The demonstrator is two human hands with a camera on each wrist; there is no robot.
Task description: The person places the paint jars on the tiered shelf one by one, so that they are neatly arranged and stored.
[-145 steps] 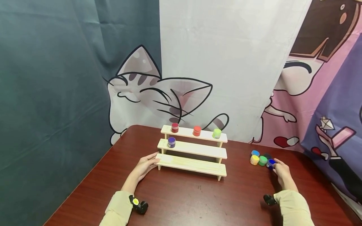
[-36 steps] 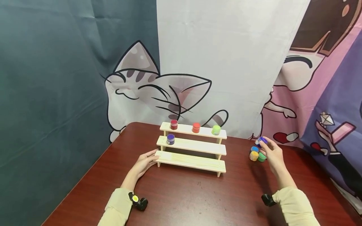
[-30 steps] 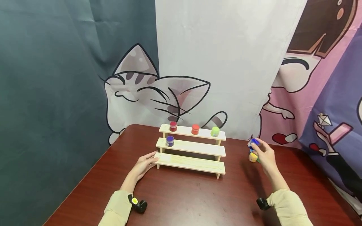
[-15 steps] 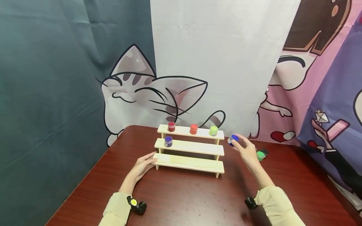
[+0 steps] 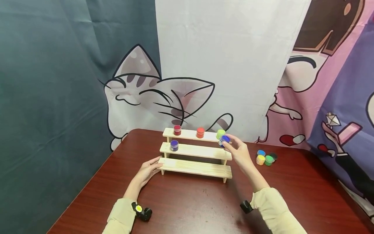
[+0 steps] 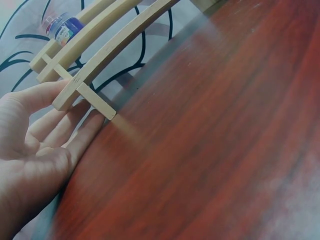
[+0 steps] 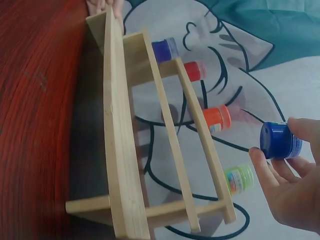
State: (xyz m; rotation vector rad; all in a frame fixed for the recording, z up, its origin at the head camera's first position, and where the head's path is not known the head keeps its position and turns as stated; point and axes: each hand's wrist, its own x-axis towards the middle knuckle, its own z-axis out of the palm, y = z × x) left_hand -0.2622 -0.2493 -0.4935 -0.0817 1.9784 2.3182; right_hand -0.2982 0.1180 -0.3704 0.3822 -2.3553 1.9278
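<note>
Deep blue jar [image 7: 276,140], cream rack [image 5: 195,166], red-brown table [image 5: 187,204], cat-patterned backdrop [image 5: 163,104]

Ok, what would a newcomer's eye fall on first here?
Probably the big cartoon cat on the backdrop behind the table. Next, the pale stepped rack on the table, with jars along its top. Then the blue jar held up by the right hand near the rack's right end.
</note>
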